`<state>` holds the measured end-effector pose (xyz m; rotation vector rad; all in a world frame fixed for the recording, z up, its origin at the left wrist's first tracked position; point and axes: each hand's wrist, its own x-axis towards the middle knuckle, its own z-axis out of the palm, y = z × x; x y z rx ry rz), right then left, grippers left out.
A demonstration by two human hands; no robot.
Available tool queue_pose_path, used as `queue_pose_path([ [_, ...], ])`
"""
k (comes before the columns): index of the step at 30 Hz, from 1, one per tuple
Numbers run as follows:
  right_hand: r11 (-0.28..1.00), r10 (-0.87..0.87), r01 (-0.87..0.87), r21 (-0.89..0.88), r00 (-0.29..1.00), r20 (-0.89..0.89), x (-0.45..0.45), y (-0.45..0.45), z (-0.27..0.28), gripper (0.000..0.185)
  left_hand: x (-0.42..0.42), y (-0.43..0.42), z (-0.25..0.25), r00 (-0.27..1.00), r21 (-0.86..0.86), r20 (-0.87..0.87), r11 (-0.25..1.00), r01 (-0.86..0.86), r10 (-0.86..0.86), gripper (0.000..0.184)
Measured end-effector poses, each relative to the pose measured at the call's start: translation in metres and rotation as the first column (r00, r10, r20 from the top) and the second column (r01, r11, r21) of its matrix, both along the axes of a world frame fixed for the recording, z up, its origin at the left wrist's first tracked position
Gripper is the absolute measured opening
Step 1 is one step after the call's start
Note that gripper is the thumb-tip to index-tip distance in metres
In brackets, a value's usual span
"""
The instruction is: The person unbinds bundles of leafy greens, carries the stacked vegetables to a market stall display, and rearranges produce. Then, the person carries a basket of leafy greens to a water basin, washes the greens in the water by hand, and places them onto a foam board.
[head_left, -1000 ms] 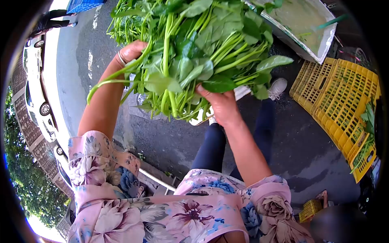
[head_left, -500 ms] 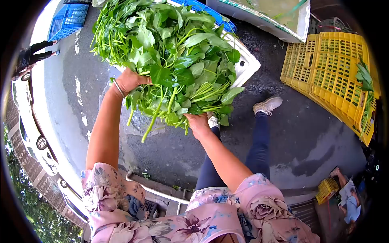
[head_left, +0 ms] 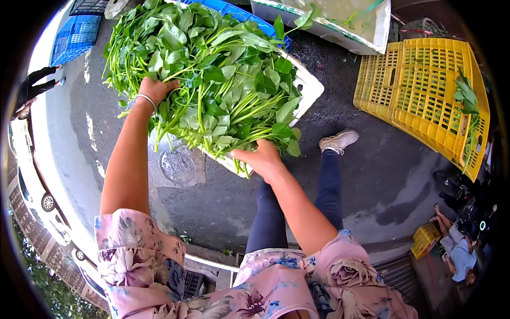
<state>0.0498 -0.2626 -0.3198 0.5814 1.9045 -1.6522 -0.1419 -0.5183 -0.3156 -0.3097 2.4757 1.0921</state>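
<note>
A big heap of leafy green vegetables [head_left: 212,69] with long pale stems fills a white foam box [head_left: 313,90], spilling over its near edge. My left hand [head_left: 158,90], with a bracelet at the wrist, is closed around stems on the heap's left side. At the near right corner, my right hand [head_left: 264,159] grips the stem ends; its thumb shows, while the other fingers are partly covered by leaves.
A blue crate [head_left: 223,8] edges the heap's far side. Another foam box [head_left: 366,37] holds cloudy water. Yellow crates [head_left: 419,95] stand right, blue ones [head_left: 74,37] far left. A manhole cover [head_left: 177,166] lies in the pavement. People and parked cars [head_left: 40,186] are farther off.
The bunch between my hands has gone forward and down onto the heap in the foam box. Both hands moved with it, and the box's near edge now shows.
</note>
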Motion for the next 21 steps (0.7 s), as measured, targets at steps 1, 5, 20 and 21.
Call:
queue_pose_path([
  [1,0.995,0.096,-0.097,-0.014,0.994,-0.044,-0.005,0.016,0.006,0.037,0.001,-0.002,-0.001,1.0,-0.01,0.013,1.0,0.002,-0.002,0.04],
  [5,0.962,0.052,-0.07,0.262,0.996,0.076,-0.066,0.073,0.056,0.03,0.016,0.001,0.035,0.967,-0.201,-0.159,0.966,0.165,-0.199,0.061],
  [20,0.98,-0.033,0.047,0.192,0.997,-0.073,-0.225,0.077,-0.019,0.03,0.134,-0.031,0.101,0.992,-0.117,-0.118,0.992,0.036,-0.05,0.068],
  [21,0.965,0.036,-0.034,0.259,0.999,-0.001,-0.224,0.071,-0.01,0.03,0.136,-0.03,0.106,0.981,-0.239,-0.12,0.963,0.123,-0.155,0.064],
])
